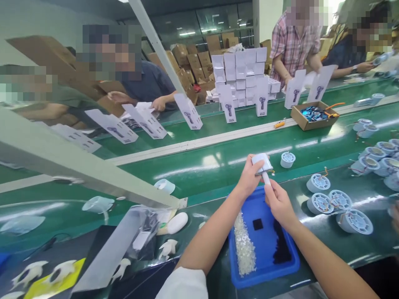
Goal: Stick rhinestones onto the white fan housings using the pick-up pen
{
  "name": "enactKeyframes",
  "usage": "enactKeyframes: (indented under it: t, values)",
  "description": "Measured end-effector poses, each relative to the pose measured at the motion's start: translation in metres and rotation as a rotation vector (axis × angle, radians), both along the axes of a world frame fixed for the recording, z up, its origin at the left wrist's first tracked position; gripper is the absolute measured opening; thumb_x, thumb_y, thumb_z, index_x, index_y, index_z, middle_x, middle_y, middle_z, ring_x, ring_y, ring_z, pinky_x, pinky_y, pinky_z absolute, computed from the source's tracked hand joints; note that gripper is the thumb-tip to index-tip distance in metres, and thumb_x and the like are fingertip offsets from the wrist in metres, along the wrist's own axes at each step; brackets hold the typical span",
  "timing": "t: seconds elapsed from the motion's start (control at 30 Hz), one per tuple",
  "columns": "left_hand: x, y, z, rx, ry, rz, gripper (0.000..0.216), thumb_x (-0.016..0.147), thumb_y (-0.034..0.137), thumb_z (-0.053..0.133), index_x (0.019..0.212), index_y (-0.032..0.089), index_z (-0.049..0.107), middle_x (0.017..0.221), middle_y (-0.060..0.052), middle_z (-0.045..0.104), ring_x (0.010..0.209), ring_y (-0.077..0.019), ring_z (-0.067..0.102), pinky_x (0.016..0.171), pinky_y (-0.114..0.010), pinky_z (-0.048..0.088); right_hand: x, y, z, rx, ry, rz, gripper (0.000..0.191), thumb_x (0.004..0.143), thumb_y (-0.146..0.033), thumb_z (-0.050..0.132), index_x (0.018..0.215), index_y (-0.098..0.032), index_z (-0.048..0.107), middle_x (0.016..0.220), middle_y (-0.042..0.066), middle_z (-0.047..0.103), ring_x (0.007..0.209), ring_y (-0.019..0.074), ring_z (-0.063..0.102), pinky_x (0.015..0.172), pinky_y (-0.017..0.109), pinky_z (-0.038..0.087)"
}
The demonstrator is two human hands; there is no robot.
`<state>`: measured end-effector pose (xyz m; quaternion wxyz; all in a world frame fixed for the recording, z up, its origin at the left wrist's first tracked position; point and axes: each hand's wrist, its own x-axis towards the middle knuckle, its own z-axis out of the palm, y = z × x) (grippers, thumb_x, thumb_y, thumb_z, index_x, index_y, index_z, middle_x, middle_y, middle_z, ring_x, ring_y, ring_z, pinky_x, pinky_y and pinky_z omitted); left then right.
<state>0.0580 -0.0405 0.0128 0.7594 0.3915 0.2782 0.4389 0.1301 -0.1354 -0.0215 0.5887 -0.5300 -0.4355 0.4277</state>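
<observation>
A green belt [218,162] is spread across the view, and a blue tray [264,274] is set at its near edge, with clear bits [245,245] and black pieces [280,245] kept inside. Above the tray's far end, a white part [262,162] is gripped by the left hand [249,176], fingers curled around its side. Its short stem [266,177] is pinched from below by the right hand [279,203]. More round parts [339,201] are laid just right of the hands.

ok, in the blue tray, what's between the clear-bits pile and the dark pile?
Small black square on the blue tray floor, apart from clear-bits pile and dark pile. Head view.
</observation>
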Motion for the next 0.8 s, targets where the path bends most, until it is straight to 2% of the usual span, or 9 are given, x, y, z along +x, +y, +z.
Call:
enactKeyframes:
  t: [0.07,0.13,0.27,0.37,0.47,0.57,0.67,0.73,0.8]
  values:
    - [-0.007,0.003,0.005,-0.016,0.025,-0.134,0.053,0.058,0.042,0.077,0.092,0.023,0.041,0.082,0.001,0.066,0.072,-0.0183,0.068,0.062,-0.027,0.051,0.002,0.0,0.004,0.019,-0.038,0.004,0.054,0.087,-0.064,0.049,0.102,-0.015,0.063,0.052,-0.008,0.03,0.045,0.0081,0.026,0.042,0.023,0.021]
    - [-0.016,0.01,0.009,0.01,0.08,-0.152,0.055,0.059,0.047,0.075,0.094,0.023,0.04,0.08,0.0,0.064,0.074,-0.0219,0.07,0.063,-0.032,0.054,0.003,-0.001,0.008,0.022,-0.094,0.026,0.049,0.087,-0.06,0.051,0.1,-0.015,0.064,0.054,-0.007,0.035,0.048,0.0085,0.03,0.044,0.023,0.025]
    - [-0.035,0.031,0.013,0.154,0.269,0.079,0.06,0.056,0.043,0.076,0.089,0.024,0.029,0.083,0.005,0.058,0.076,-0.016,0.067,0.067,-0.031,0.056,0.002,-0.003,0.015,-0.001,-0.151,0.063,0.042,0.086,-0.053,0.051,0.097,-0.015,0.066,0.057,-0.005,0.039,0.051,0.0091,0.033,0.048,0.023,0.03]
    - [-0.053,0.047,0.014,0.285,0.597,0.161,0.067,0.053,0.04,0.078,0.089,0.026,0.024,0.083,0.006,0.055,0.073,-0.0141,0.062,0.066,-0.029,0.053,-0.001,-0.004,0.017,-0.015,-0.159,0.069,0.041,0.087,-0.052,0.049,0.097,-0.016,0.066,0.057,-0.005,0.039,0.052,0.0099,0.034,0.049,0.023,0.031]
    - [-0.064,0.057,0.011,0.439,1.006,0.094,0.057,0.058,0.045,0.075,0.094,0.025,0.035,0.087,0.002,0.056,0.079,-0.0187,0.061,0.072,-0.033,0.051,-0.002,-0.005,0.019,-0.03,-0.174,0.063,0.039,0.088,-0.052,0.049,0.098,-0.018,0.066,0.058,-0.004,0.04,0.054,0.0108,0.036,0.051,0.023,0.033]
    - [-0.065,0.06,0.005,0.583,1.244,-0.017,0.04,0.063,0.037,0.071,0.096,0.022,0.053,0.1,-0.005,0.058,0.103,-0.028,0.059,0.095,-0.041,0.047,0.0,-0.005,0.018,-0.036,-0.214,0.059,0.039,0.088,-0.052,0.049,0.098,-0.018,0.067,0.06,-0.003,0.044,0.055,0.0121,0.039,0.051,0.024,0.036]
    - [-0.062,0.057,0.002,0.593,1.227,-0.107,0.042,0.06,0.027,0.072,0.1,0.02,0.063,0.108,-0.01,0.061,0.117,-0.0326,0.054,0.108,-0.044,0.038,0.002,-0.005,0.014,-0.028,-0.282,0.061,0.038,0.088,-0.05,0.051,0.096,-0.017,0.069,0.064,-0.001,0.051,0.06,0.0141,0.045,0.055,0.026,0.039]
    - [-0.066,0.056,0.005,0.582,1.104,-0.126,0.045,0.063,0.028,0.073,0.107,0.019,0.066,0.107,-0.01,0.063,0.11,-0.0308,0.059,0.104,-0.04,0.041,0.005,-0.004,0.009,-0.024,-0.304,0.054,0.039,0.086,-0.05,0.053,0.099,-0.017,0.07,0.065,0.0,0.053,0.06,0.0145,0.046,0.055,0.027,0.04]
    - [-0.077,0.059,0.011,0.555,1.103,-0.1,0.047,0.069,0.034,0.071,0.114,0.021,0.066,0.108,-0.008,0.065,0.099,-0.0258,0.064,0.096,-0.034,0.046,0.007,-0.002,0.002,-0.04,-0.294,0.05,0.04,0.086,-0.05,0.055,0.106,-0.018,0.069,0.061,-0.002,0.051,0.055,0.0132,0.043,0.051,0.025,0.037]
